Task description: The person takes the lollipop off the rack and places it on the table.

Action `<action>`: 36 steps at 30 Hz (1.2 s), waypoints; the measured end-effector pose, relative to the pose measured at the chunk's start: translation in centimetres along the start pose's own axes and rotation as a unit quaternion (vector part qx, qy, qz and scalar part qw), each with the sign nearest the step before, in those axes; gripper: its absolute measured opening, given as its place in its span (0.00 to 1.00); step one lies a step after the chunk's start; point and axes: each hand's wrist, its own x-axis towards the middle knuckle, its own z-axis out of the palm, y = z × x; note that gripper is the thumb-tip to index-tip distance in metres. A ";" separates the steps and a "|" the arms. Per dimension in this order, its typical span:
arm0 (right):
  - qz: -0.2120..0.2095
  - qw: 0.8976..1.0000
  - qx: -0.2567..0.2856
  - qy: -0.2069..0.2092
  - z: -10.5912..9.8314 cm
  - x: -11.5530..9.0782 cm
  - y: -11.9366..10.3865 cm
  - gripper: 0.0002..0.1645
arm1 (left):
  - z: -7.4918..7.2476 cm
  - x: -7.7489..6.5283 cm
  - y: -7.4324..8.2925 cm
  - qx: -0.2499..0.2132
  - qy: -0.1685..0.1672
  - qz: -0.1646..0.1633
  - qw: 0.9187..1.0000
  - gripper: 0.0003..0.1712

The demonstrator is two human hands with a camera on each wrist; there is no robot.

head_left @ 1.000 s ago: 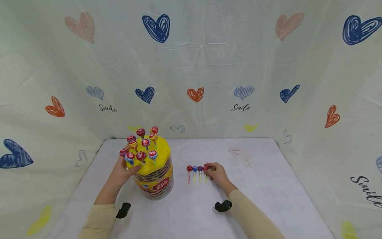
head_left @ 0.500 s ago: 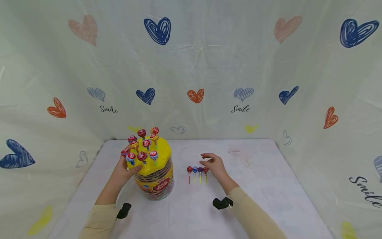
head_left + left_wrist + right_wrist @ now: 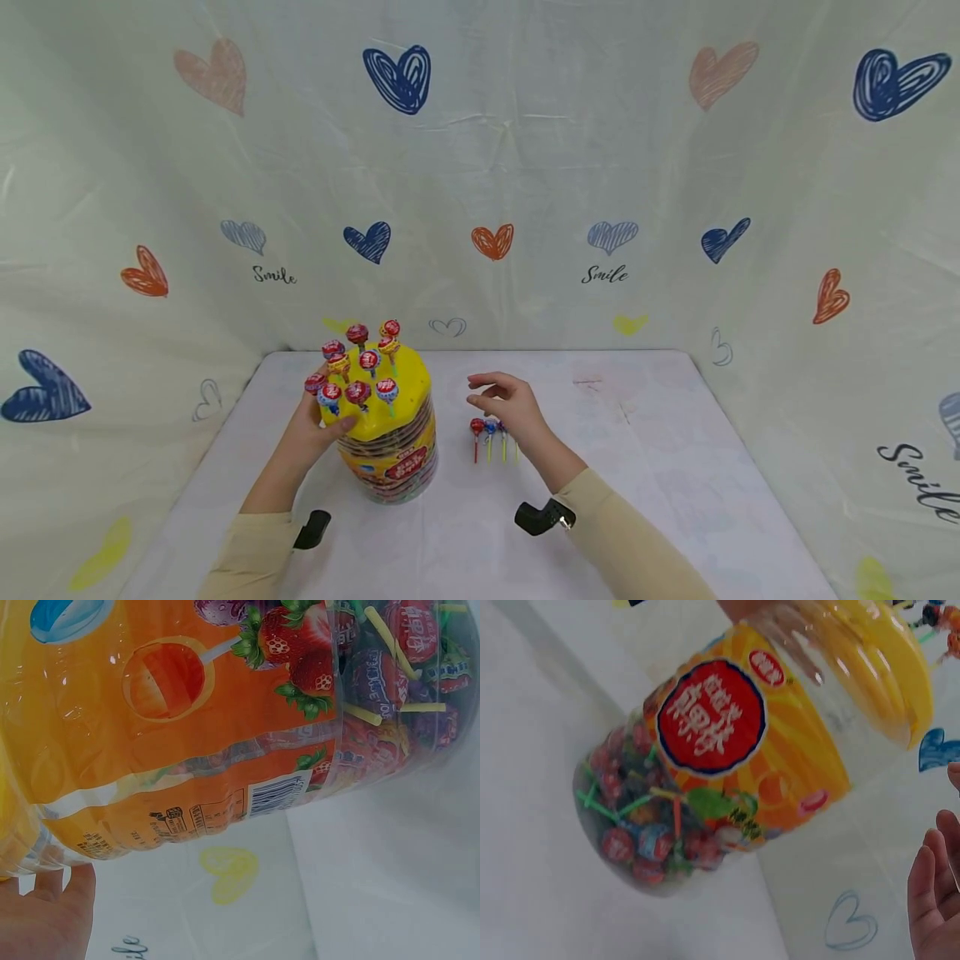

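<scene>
A clear plastic jar (image 3: 408,458) of lollipops stands upright on the table, with an orange and yellow label and a yellow lid (image 3: 412,379). Several wrapped lollipops (image 3: 358,393) stick up from the lid. My left hand (image 3: 303,433) grips the jar at the lid's left side, thumb on top; its fingers (image 3: 79,892) show under the lid end in the left wrist view. My right hand (image 3: 517,408) holds nothing and hovers right of the jar, fingers loosely bent. Below it lies a row of several lollipops, a red one (image 3: 477,426) leftmost; the hand partly hides the right end.
The white table (image 3: 645,500) reaches back to a hanging pale cloth (image 3: 525,167) printed with hearts and words. A black device (image 3: 536,518) sits at my right wrist and another (image 3: 312,529) at my left.
My right hand has lifted off the rightmost lollipop of the row and moved up and left toward the jar. The left hand and the jar have stayed in place.
</scene>
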 end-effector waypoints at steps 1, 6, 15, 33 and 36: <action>-0.003 1.000 0.001 -0.008 0.4 -0.1 -0.6 0.18 | 0.0 0.0 0.0 0.000 0.000 0.002 1.000 0.55; -0.028 0.999 0.004 -0.045 2.2 -0.7 -3.3 0.16 | 0.1 -0.1 0.1 0.000 0.000 -0.001 1.000 0.55; -0.051 0.993 0.034 -0.105 4.7 -1.0 -6.4 0.15 | 0.1 -0.1 0.3 -0.005 0.006 -0.014 1.000 0.55; -0.087 0.974 0.071 -0.197 7.3 -1.1 -8.6 0.16 | 0.1 -0.1 0.1 -0.011 0.001 0.000 1.000 0.53; -0.075 0.976 0.063 -0.195 7.5 -1.2 -8.8 0.16 | 0.2 -0.1 0.1 -0.007 0.003 -0.001 1.000 0.53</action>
